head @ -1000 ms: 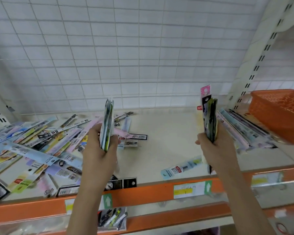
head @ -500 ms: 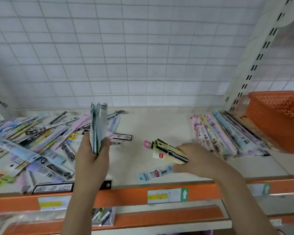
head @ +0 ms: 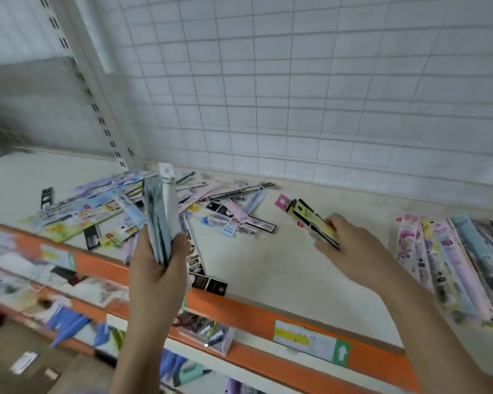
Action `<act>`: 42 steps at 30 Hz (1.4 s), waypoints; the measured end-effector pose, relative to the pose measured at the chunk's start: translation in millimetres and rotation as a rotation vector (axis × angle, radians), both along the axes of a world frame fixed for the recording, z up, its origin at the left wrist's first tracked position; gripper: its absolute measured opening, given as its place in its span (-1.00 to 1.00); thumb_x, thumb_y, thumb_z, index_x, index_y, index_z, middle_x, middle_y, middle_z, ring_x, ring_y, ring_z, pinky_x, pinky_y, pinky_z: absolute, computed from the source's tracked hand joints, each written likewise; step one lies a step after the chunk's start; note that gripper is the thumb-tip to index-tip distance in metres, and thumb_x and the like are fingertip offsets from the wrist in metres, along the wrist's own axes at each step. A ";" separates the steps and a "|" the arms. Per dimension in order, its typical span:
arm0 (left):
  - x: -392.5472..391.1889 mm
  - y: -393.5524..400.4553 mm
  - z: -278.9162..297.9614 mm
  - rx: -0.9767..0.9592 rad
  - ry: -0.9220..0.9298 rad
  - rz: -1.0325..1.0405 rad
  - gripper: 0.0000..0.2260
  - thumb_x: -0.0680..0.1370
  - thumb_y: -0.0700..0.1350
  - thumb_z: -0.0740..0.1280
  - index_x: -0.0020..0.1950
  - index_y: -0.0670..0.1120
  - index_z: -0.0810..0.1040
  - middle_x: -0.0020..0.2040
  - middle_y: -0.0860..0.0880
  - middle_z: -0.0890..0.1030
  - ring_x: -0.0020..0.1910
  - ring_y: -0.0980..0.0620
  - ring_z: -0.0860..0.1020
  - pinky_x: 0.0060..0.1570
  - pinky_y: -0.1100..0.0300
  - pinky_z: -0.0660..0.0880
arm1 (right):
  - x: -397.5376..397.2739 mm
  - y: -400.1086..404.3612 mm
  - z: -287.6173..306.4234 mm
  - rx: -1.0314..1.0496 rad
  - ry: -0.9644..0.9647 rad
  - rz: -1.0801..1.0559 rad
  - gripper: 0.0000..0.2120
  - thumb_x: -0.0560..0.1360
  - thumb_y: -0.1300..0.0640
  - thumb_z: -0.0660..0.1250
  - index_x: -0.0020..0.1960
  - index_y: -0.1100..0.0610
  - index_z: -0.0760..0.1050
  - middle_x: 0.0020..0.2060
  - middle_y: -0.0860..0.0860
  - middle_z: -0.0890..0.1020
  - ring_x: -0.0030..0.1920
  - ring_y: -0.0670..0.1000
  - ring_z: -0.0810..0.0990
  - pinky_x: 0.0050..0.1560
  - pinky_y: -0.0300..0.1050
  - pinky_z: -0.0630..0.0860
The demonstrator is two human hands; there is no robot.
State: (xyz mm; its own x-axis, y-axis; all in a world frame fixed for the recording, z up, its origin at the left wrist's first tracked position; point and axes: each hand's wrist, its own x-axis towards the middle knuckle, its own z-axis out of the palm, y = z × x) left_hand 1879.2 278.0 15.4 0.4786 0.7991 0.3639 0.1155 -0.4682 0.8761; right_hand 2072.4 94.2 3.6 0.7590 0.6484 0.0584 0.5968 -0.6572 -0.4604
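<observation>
My left hand (head: 157,268) grips an upright bundle of slim pen packs (head: 161,211), white and blue-grey, above the shelf's front edge. My right hand (head: 353,245) holds a small stack of yellow-and-black packs (head: 310,220) with a pink tab, tilted low over the bare middle of the cream shelf (head: 282,265). A loose heap of mixed packs (head: 120,206) lies behind and left of my left hand. A tidy row of pastel packs (head: 450,260) lies side by side at the right, just beyond my right hand.
A white wire grid (head: 296,95) backs the shelf, with a slotted upright (head: 97,109) at the left. An orange front rail (head: 239,314) carries a price label (head: 310,339). Lower shelves hold more packaged goods (head: 208,334). Black packs (head: 208,282) lie at the front edge.
The view has swung left, so the orange basket has left the frame. My right hand has lowered its stack from upright to a low tilt over the shelf. My left hand's bundle stays upright.
</observation>
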 end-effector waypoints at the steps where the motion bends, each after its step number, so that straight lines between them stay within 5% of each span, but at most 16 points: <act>1: -4.9 -1.0 -0.2 0.005 0.001 0.031 -0.90 0.57 -0.20 0.22 -0.04 -0.23 0.46 -0.22 -0.30 0.51 -0.31 -0.18 0.48 -0.43 0.31 0.36 | 0.4 4.8 0.8 0.033 -0.009 0.010 -0.72 0.58 0.01 0.20 0.25 0.06 0.31 -0.28 -0.10 0.48 -0.29 0.01 0.49 -0.33 -0.08 0.36; 3: -13.3 -2.2 -0.2 -0.006 -0.017 0.105 -0.94 0.58 -0.19 0.21 -0.02 -0.17 0.43 -0.17 -0.27 0.53 -0.32 -0.08 0.47 -0.40 0.28 0.36 | -0.9 13.4 1.3 0.080 -0.017 0.035 -0.74 0.58 0.07 0.19 0.26 0.08 0.34 -0.29 -0.10 0.44 -0.27 0.03 0.46 -0.34 -0.11 0.29; 6: -19.2 -1.5 -0.8 -0.051 -0.054 0.156 -0.92 0.59 -0.16 0.21 0.07 -0.11 0.42 -0.19 -0.23 0.53 -0.34 -0.01 0.46 -0.40 0.23 0.38 | -1.6 24.6 5.4 0.156 0.019 0.039 -0.93 0.55 0.13 0.18 -0.04 0.13 0.40 -0.39 -0.03 0.43 -0.32 0.11 0.47 -0.42 -0.14 0.28; 9: -21.7 4.8 -0.2 -0.060 -0.070 0.170 -0.87 0.59 -0.14 0.20 0.11 -0.15 0.40 -0.25 -0.27 0.50 -0.40 0.06 0.44 -0.48 0.35 0.39 | -2.3 41.6 11.6 0.207 0.088 0.052 -0.95 0.54 0.12 0.21 -0.05 0.10 0.38 -0.33 0.04 0.53 -0.33 0.09 0.52 -0.40 -0.12 0.36; 13: -17.0 21.8 6.6 -0.054 -0.075 0.182 -0.97 0.59 -0.12 0.21 -0.02 -0.04 0.37 -0.27 -0.32 0.44 -0.41 -0.02 0.38 -0.44 0.16 0.35 | 1.7 68.8 14.7 0.173 0.122 0.047 -0.84 0.50 0.06 0.32 -0.07 0.11 0.36 -0.35 -0.01 0.47 -0.38 0.00 0.45 -0.43 -0.16 0.29; 18: -7.0 61.1 16.7 -0.032 -0.060 0.118 -0.84 0.56 -0.09 0.28 -0.17 0.07 0.35 -0.34 -0.12 0.38 -0.40 -0.04 0.36 -0.45 0.16 0.32 | 12.2 107.0 18.2 0.148 0.077 -0.045 -0.74 0.45 0.19 0.32 -0.29 -0.03 0.29 -0.38 -0.04 0.46 -0.35 0.03 0.46 -0.41 -0.17 0.31; 23: 8.5 112.4 23.9 -0.092 -0.003 0.076 -0.93 0.52 -0.06 0.34 -0.15 0.02 0.50 -0.36 -0.08 0.46 -0.40 -0.04 0.40 -0.39 0.17 0.35 | 24.6 162.1 14.7 0.075 0.077 -0.106 -0.96 0.42 0.21 0.26 -0.14 0.10 0.44 -0.27 0.04 0.54 -0.19 0.13 0.55 -0.26 -0.09 0.43; 30: 20.4 185.1 23.1 -0.065 0.062 -0.017 -0.90 0.55 -0.09 0.30 -0.15 -0.07 0.52 -0.33 -0.10 0.50 -0.39 -0.01 0.39 -0.41 0.22 0.31 | 61.0 233.9 4.3 0.004 0.160 -0.208 -0.80 0.43 0.17 0.29 -0.33 0.11 0.33 -0.42 0.03 0.45 -0.40 0.03 0.44 -0.43 -0.20 0.29; 34: 27.2 218.0 22.1 -0.050 0.071 -0.060 -0.87 0.55 -0.09 0.29 -0.09 -0.16 0.51 -0.24 -0.14 0.50 -0.33 0.01 0.37 -0.37 0.25 0.30 | 71.3 252.5 -1.9 -0.057 0.140 -0.303 -0.84 0.45 0.13 0.29 -0.26 0.14 0.38 -0.37 0.05 0.48 -0.41 -0.01 0.42 -0.44 -0.22 0.31; 42: 47.5 239.1 1.2 -0.086 0.185 -0.208 -0.80 0.54 -0.06 0.30 -0.12 -0.21 0.50 -0.38 -0.19 0.42 -0.41 -0.06 0.36 -0.40 0.14 0.27 | 66.9 272.3 -20.0 -0.173 0.126 -0.379 -0.85 0.47 0.09 0.29 -0.19 0.16 0.42 -0.39 0.03 0.45 -0.33 0.07 0.47 -0.37 -0.19 0.36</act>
State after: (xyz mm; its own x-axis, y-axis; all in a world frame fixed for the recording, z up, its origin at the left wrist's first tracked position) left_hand 1926.7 517.1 16.6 0.6870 0.7011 0.1909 0.1862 -0.4238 0.8864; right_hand 2139.3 366.5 -16.5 0.9394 0.3151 -0.1349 0.2452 -0.8929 -0.3777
